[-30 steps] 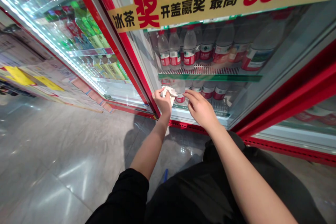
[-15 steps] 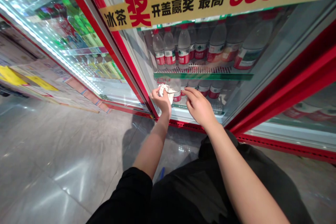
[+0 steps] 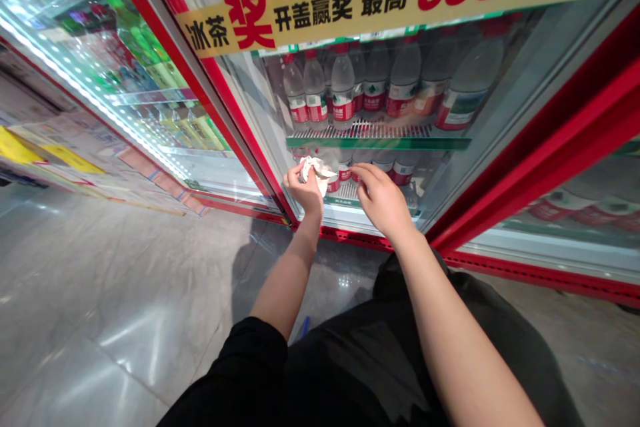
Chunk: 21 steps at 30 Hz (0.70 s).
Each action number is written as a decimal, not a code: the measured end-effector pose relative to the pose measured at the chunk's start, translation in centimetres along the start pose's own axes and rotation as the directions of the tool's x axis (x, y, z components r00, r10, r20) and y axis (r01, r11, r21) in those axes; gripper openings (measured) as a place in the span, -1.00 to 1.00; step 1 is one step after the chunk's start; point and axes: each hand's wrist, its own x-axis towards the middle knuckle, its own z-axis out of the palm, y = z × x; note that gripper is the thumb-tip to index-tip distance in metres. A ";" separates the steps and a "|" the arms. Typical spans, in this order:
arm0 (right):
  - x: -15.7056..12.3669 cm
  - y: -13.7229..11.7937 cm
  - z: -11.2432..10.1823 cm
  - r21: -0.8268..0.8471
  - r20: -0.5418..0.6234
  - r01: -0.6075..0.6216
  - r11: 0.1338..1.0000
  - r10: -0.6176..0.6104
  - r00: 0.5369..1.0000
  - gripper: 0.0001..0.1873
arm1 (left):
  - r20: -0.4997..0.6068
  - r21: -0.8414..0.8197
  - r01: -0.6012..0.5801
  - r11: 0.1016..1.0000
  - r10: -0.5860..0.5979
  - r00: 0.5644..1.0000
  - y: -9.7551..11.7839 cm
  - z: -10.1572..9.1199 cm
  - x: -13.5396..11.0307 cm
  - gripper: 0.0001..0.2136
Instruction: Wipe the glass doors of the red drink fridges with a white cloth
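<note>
A crumpled white tissue is pinched in my left hand, in front of the lower part of a glass cooler door. Just to its right is my right hand, empty, with its fingers loosely bent and a little apart, pointing left toward the tissue. Whether either hand touches the glass I cannot tell. Behind the glass, water bottles with red caps and red-and-white labels stand on a wire shelf. More bottles on the lower shelf are partly hidden by my hands.
Across the door runs a yellow banner with red and black lettering. A red door frame slants along the right. At left, another lit cooler holds green bottles, with stacked cartons beside it. Grey tile floor lies below.
The view has shifted slightly, so the cooler and banner sit a little further left. Both hands keep nearly the same pose, and the tissue stays in my left hand.
</note>
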 end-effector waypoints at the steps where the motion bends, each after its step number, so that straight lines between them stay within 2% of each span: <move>1: 0.0 0.0 0.0 0.003 -0.002 0.004 1.000 -0.004 1.000 -0.52 | 0.001 0.007 0.013 1.000 -0.013 1.000 0.0 0.1 -0.7 -0.83; 6: -0.1 -0.2 0.0 -0.008 0.031 0.006 1.000 -0.005 0.999 -0.50 | 0.061 0.014 0.040 0.999 -0.041 0.997 0.2 0.6 -2.7 -0.85; 9: -0.1 -0.3 -0.3 -0.018 0.060 -0.012 1.000 0.013 0.998 -0.51 | 0.074 -0.020 0.011 1.000 -0.009 0.997 0.3 0.7 -2.1 -0.84; 14: -0.1 -0.1 -0.9 -0.023 0.066 -0.043 0.999 0.045 0.997 -0.51 | -0.006 -0.055 0.025 0.998 -0.026 1.000 0.1 1.1 -1.1 -0.82; 21: -0.4 0.4 -1.8 -0.060 0.079 -0.078 0.995 0.083 0.993 -0.51 | 0.018 -0.073 0.177 0.981 -0.176 0.984 0.8 2.5 -4.9 -0.80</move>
